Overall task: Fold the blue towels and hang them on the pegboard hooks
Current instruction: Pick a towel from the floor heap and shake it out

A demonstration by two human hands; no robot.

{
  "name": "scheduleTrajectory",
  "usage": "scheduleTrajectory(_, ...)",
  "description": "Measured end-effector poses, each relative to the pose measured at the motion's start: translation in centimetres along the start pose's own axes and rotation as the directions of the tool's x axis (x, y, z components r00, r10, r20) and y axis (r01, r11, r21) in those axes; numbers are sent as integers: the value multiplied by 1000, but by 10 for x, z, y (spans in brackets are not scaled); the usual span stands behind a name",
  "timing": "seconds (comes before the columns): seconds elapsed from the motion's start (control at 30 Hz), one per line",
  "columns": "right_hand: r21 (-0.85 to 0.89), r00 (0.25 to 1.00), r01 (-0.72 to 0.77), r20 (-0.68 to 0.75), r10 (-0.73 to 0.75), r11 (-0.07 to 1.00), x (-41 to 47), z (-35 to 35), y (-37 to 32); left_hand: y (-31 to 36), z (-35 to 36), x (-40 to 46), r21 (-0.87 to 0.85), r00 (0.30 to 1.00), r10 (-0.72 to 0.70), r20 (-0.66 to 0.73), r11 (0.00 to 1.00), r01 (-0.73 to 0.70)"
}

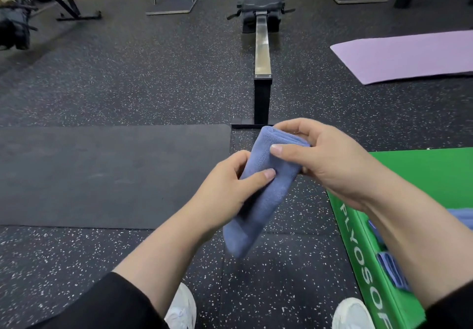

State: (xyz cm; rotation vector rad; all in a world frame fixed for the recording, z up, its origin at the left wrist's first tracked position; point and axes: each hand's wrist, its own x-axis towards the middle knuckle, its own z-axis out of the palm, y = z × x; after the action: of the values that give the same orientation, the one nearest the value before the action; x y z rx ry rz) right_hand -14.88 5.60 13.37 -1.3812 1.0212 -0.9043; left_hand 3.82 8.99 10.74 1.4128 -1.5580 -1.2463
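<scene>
Nearest the camera, two white shoes [182,310] stand on the speckled rubber floor [153,85], and black sleeves cover the forearms. Above them both hands work one blue towel [258,188], already folded into a narrow, thick strip that hangs in the air in front of the person. The left hand [225,188] pinches the strip near its middle, thumb on the top face and fingers curled behind. The right hand [320,154] grips the upper end, thumb pressed on the front and fingers wrapped over the folded edge.

The folding of this towel looks close to finished; I judge the hands are squaring the last fold. To the right sits a green box [435,175] with more blue cloth [460,216] on it, mostly hidden by the right arm.

No pegboard or hooks show here, so the next move calls for keeping the folds pinched together while turning to find them. Farther off lie a black mat [102,172], a rowing machine [262,34] and a purple mat [409,55].
</scene>
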Motion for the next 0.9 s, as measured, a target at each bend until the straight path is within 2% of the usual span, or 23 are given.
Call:
scheduleTrajectory(0.1, -174, 997, 32, -59, -43, 984, 0, -2, 1, 0, 2, -2, 28, 1000, -12, 2, 1000, 12)
scheduleTrajectory(0.17, -225, 990, 35, -128, -65, 974, 2, -6, 3, -2, 1, -5, 42, 998, -55, 36, 998, 53)
scheduleTrajectory(0.33, -195, 947, 7, -314, -69, 981, 5, -24, 4, -13, -9, -13, 137, 973, -164, 163, 980, 142)
scheduleTrajectory(0.57, -141, 898, -53, -440, -15, 989, -2, -42, 6, -30, -23, -29, 222, 928, -275, 250, 950, 222)
scheduleTrajectory(0.73, -59, 886, -51, -464, 17, 997, -6, -50, 9, -33, -31, -36, 201, 935, -278, 219, 951, 236)
scheduleTrajectory(0.9, -47, 896, -36, -445, 11, 998, -12, -52, 9, -31, -37, -41, 206, 941, -255, 222, 956, 210)
